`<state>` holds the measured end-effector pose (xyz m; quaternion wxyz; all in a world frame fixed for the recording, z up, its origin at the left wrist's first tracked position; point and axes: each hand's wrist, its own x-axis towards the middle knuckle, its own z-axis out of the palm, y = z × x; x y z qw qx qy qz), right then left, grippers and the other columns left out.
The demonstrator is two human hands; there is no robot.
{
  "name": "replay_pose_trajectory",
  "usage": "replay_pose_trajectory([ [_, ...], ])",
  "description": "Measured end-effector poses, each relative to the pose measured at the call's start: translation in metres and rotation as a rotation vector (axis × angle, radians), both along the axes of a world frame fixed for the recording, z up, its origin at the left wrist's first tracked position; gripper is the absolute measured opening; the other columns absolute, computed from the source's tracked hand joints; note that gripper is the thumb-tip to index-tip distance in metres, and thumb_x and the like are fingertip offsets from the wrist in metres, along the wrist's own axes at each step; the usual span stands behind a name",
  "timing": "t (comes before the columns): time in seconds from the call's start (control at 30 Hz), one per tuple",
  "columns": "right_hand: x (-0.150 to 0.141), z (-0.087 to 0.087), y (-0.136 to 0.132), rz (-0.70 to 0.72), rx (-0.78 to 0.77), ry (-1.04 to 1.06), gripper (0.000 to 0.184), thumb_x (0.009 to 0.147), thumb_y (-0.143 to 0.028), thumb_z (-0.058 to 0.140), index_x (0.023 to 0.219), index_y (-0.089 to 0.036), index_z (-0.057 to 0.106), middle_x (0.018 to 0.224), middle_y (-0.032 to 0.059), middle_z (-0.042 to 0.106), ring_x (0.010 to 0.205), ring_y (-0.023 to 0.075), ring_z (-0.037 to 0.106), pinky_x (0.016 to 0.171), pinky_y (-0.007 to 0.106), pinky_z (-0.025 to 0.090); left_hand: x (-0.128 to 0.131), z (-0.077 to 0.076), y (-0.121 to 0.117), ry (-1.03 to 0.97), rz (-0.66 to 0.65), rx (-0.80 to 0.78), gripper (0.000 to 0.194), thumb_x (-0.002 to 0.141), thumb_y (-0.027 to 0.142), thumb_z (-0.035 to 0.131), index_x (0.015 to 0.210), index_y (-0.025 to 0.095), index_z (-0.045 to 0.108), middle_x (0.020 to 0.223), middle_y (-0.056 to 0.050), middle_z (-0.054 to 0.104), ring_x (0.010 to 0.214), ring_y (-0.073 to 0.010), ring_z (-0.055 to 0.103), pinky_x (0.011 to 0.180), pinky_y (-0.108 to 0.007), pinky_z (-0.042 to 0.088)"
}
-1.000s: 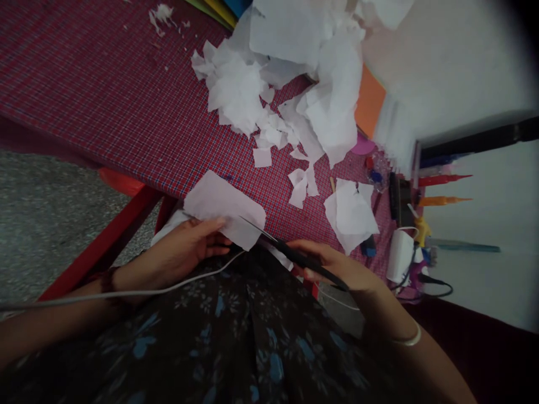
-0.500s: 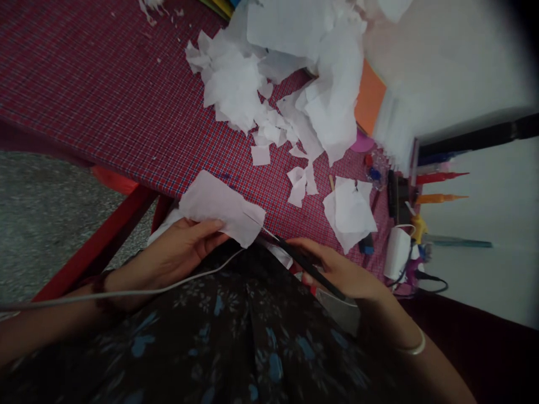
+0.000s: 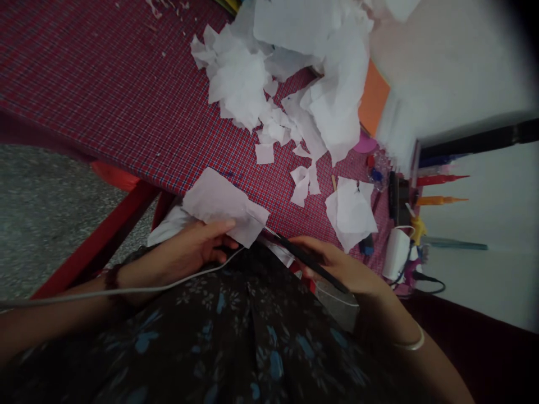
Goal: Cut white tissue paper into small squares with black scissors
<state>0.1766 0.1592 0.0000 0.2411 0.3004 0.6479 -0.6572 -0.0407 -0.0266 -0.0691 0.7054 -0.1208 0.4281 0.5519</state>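
Note:
My left hand (image 3: 202, 244) pinches the lower edge of a piece of white paper (image 3: 223, 202), thumb on top and fingers underneath. The paper is held in front of the table's near edge, above my lap. My right hand (image 3: 332, 266) is closed round the black handles of a pair of scissors (image 3: 305, 258). Their thin metal blades point up and left and lie at the paper's right end, where a slit or fold line runs in from the edge. How far apart the blades stand is hard to see.
A red checked tablecloth (image 3: 126, 106) covers the table. A heap of white paper pieces (image 3: 240, 84) lies at the back, with small scraps (image 3: 264, 154) nearer. More paper (image 3: 353, 213) and a white box-like device (image 3: 396, 252) are on the right. A white cable (image 3: 168, 287) crosses my left arm.
The scissors' blades have drawn back toward the paper's right edge, where a line now shows. My left thumb has shifted slightly right along the paper. The view has tilted a little.

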Motion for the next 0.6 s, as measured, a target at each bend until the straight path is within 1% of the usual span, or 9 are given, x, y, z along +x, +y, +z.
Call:
replay_pose_trajectory([
  [0.1, 0.0, -0.001, 0.001, -0.014, -0.012, 0.016, 0.062, 0.086, -0.052, 0.077, 0.135, -0.018, 0.06, 0.103, 0.0054, 0.065, 0.09, 0.0163, 0.06, 0.078, 0.028, 0.051, 0.004, 0.005, 0.001, -0.066, -0.159, -0.033, 0.017, 0.082, 0.029, 0.079, 0.086, 0.014, 0.075, 0.077, -0.004, 0.069, 0.056, -0.0096, 0.058, 0.049, -0.016, 0.047],
  [0.17, -0.001, -0.001, 0.001, -0.021, -0.02, 0.014, 0.061, 0.086, -0.051, 0.077, 0.134, -0.018, 0.06, 0.103, 0.0053, 0.066, 0.089, 0.0163, 0.06, 0.078, 0.028, 0.051, 0.007, 0.009, 0.003, -0.054, -0.2, -0.047, 0.014, 0.079, 0.027, 0.08, 0.08, 0.014, 0.075, 0.072, -0.003, 0.068, 0.053, -0.0087, 0.056, 0.048, -0.016, 0.045],
  [0.27, -0.001, 0.0, 0.001, -0.025, -0.035, 0.003, 0.063, 0.086, -0.052, 0.077, 0.135, -0.017, 0.059, 0.103, 0.0062, 0.067, 0.09, 0.017, 0.061, 0.078, 0.028, 0.051, 0.008, 0.011, 0.006, -0.039, -0.177, -0.046, 0.009, 0.079, 0.022, 0.078, 0.074, 0.015, 0.074, 0.066, -0.002, 0.066, 0.052, -0.0087, 0.055, 0.049, -0.016, 0.044],
  [0.37, -0.001, 0.001, 0.0, -0.027, -0.027, -0.023, 0.065, 0.087, -0.056, 0.075, 0.135, -0.016, 0.058, 0.103, 0.0067, 0.067, 0.092, 0.0186, 0.062, 0.079, 0.03, 0.052, 0.009, 0.01, 0.006, -0.04, -0.155, -0.015, 0.005, 0.077, 0.018, 0.078, 0.074, 0.017, 0.074, 0.065, -0.001, 0.067, 0.052, -0.0097, 0.055, 0.049, -0.017, 0.044],
  [0.5, 0.0, 0.0, 0.0, -0.025, -0.014, -0.006, 0.065, 0.086, -0.056, 0.075, 0.134, -0.016, 0.059, 0.103, 0.0068, 0.068, 0.092, 0.0186, 0.062, 0.08, 0.031, 0.052, 0.008, 0.014, 0.007, -0.035, -0.135, -0.002, 0.005, 0.077, 0.013, 0.075, 0.075, 0.017, 0.074, 0.066, 0.0, 0.067, 0.053, -0.0085, 0.055, 0.051, -0.016, 0.043],
  [0.6, 0.001, -0.001, 0.0, -0.035, -0.022, 0.005, 0.064, 0.086, -0.055, 0.076, 0.134, -0.017, 0.059, 0.102, 0.0066, 0.068, 0.091, 0.0177, 0.062, 0.08, 0.03, 0.052, 0.006, 0.016, 0.006, -0.033, -0.148, -0.015, 0.006, 0.078, 0.013, 0.074, 0.073, 0.015, 0.072, 0.066, 0.001, 0.066, 0.054, -0.0081, 0.055, 0.052, -0.015, 0.043],
])
